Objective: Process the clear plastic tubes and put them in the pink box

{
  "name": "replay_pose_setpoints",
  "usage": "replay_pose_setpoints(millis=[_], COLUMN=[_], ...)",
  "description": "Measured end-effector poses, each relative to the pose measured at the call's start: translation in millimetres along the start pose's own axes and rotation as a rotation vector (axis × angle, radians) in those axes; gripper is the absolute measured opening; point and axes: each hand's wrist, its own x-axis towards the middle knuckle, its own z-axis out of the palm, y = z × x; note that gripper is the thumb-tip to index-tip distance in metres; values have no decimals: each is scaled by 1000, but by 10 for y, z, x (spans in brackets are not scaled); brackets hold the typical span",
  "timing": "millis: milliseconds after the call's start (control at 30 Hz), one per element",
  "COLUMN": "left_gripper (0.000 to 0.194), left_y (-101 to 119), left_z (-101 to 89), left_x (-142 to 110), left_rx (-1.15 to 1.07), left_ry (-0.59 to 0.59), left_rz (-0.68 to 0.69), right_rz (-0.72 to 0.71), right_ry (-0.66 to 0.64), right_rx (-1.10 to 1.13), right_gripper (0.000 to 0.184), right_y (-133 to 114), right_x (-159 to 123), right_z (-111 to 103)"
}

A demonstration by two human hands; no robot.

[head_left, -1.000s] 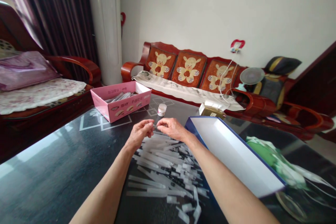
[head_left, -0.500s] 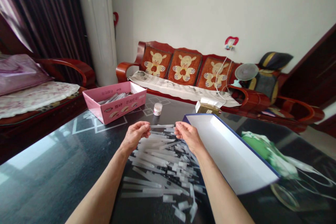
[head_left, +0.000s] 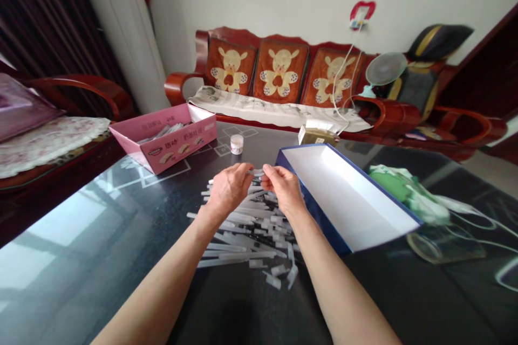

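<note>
Two hands pinching one thin strip above the pile

The left hand (head_left: pixel 230 188) and the right hand (head_left: pixel 284 188) meet just above a loose pile of translucent plastic strips (head_left: pixel 246 237), many with dark marks or tips, lying crisscrossed on the dark glass-topped table (head_left: pixel 81 226). A thin strip (head_left: pixel 256 172) runs level between the hands, lifted clear of the pile. The left fingers (head_left: pixel 245 171) appear pinched together on its near end. The right fingers (head_left: pixel 270 173) are curled close to its other end, but the backs of the hands hide the tips, so I cannot tell whether they are clamped on it.

The step in hand looks like separating single strips from the heap, and this one seems to be held up for handling on its own. The next move calls for a steady pinch and a lift that keeps it from catching on its neighbours, since the pile lies directly below.

An open box with blue sides and a white inside (head_left: pixel 319 215) sits just beside the right hand, and nothing shows inside it. Farther off stand a pink cardboard box (head_left: pixel 174 153) holding pale strips and a small white jar (head_left: pixel 237 144). A green-and-white cloth (head_left: pixel 404 194) lies to the right, though what it is made of is hard to tell
</note>
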Motion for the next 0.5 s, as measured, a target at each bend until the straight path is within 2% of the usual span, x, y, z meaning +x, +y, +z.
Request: replay_pose_setpoints(millis=[133,300,500], left_gripper=[21,35,39], left_y=[111,98,-55], left_z=[81,114,90], left_x=[39,27,5], left_rx=[143,262,247], left_ry=[25,58,-41], left_rz=[72,100,149], right_rz=[33,69,94], right_ry=[54,29,-111], right_rx=[14,32,88], right_gripper=[39,39,36], right_y=[13,54,122], right_x=[37,60,51], right_z=[-32,-86,-107])
